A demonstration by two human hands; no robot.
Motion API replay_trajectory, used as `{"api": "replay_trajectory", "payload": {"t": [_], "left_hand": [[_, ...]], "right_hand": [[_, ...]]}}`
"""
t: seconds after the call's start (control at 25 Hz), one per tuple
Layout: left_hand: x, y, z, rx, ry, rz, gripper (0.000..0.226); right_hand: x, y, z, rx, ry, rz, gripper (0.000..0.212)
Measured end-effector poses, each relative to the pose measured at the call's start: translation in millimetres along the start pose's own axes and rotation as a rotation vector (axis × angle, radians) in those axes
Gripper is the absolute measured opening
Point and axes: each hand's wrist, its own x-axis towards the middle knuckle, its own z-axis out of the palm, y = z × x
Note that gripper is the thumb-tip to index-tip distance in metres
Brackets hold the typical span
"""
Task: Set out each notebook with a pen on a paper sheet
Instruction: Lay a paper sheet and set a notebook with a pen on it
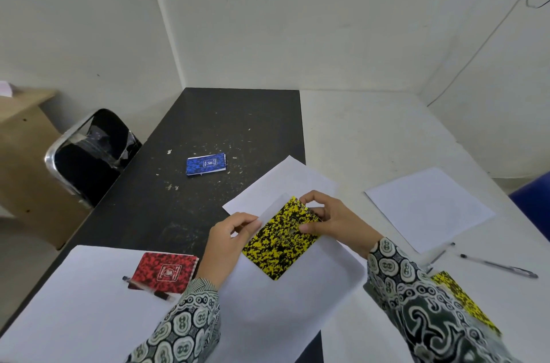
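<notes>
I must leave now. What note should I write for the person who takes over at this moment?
Left hand and right hand both grip the yellow notebook above the middle sheet.
Done: red notebook with pen on the left sheet.
Left: blue notebook lies on the black table; right sheet is bare; two pens beside it; second yellow notebook under the right sleeve.

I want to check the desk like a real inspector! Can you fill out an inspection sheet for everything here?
Surface: black table beside a white table.
Job's things: red notebook with pen on a paper sheet; blue notebook on bare black table; yellow notebook over the middle sheet; empty sheet; loose pens; second yellow notebook.
Clutter: pale specks on the black table.
Grips: left hand and right hand both hold the yellow notebook.
Cables: wire on the wall.
Surroundings: chair, wooden cabinet.
</notes>
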Motion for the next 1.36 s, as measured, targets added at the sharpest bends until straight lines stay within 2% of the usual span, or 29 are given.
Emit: {"api": "replay_trajectory", "payload": {"t": [0.24,0.32,0.4,0.52,0.64,0.68,0.76,0.8,0.92,0.96,1.04,1.08,1.16,1.24,1.36], "left_hand": [[-7.2,1.0,-4.9,-0.02,0.08,-0.012,0.016],[-11.6,-0.4,-6.5,-0.048,0.061,-0.023,0.031],[-15.2,-3.5,-9.6,-0.03,-0.048,-0.075,0.037],[-17.8,-10.4,-13.7,0.062,-0.318,-0.194,0.034],[-20.6,-14.9,-15.8,0.2,-0.301,-0.229,0.013],[-22.4,-17.2,-17.1,0.221,-0.275,-0.235,0.009],[-28.7,-26.0,-25.3,0.19,-0.226,-0.282,0.01],[-32.9,-32.4,-31.3,0.163,-0.199,-0.313,0.014],[-44.2,-49.7,-48.8,0.135,-0.129,-0.369,0.026],[-47.1,-53.2,-51.9,0.129,-0.108,-0.382,0.021],[-49.4,-56.4,-55.3,0.131,-0.067,-0.391,0.004],[-49.3,-55.5,-56.3,0.143,-0.055,-0.388,0.003],[-47.8,-53.1,-57.8,0.152,-0.051,-0.383,0.003],[-46.0,-50.8,-58.3,0.126,-0.045,-0.373,0.003],[-43.2,-46.1,-54.7,0.099,-0.036,-0.345,0.003]], "right_hand": [[2.8,2.1,15.9,-0.025,-0.025,-0.069,0.026],[5.1,7.3,18.8,-0.03,0.009,-0.085,0.023],[6.3,16.0,22.2,-0.009,0.039,-0.067,0.021],[8.9,29.1,30.7,0.08,0.002,-0.003,0.024],[21.6,47.1,29.2,0.089,-0.04,0.081,0.016],[26.6,57.1,22.8,0.025,0.02,0.117,0.012],[31.2,87.0,1.6,-0.346,0.218,0.167,0.014],[28.2,103.0,-7.0,-0.508,0.249,0.209,0.018],[9.7,143.6,-5.4,-0.732,0.137,0.325,0.027],[4.0,151.0,1.7,-0.819,0.141,0.323,0.027],[-1.1,157.6,13.8,-0.966,0.237,0.253,0.02],[-0.9,157.8,17.1,-0.983,0.291,0.219,0.015],[0.7,149.2,16.1,-0.759,0.372,0.197,0.006],[2.9,131.2,10.7,-0.42,0.419,0.14,0.015],[9.5,90.1,8.8,-0.301,0.512,-0.045,0.015]]}}
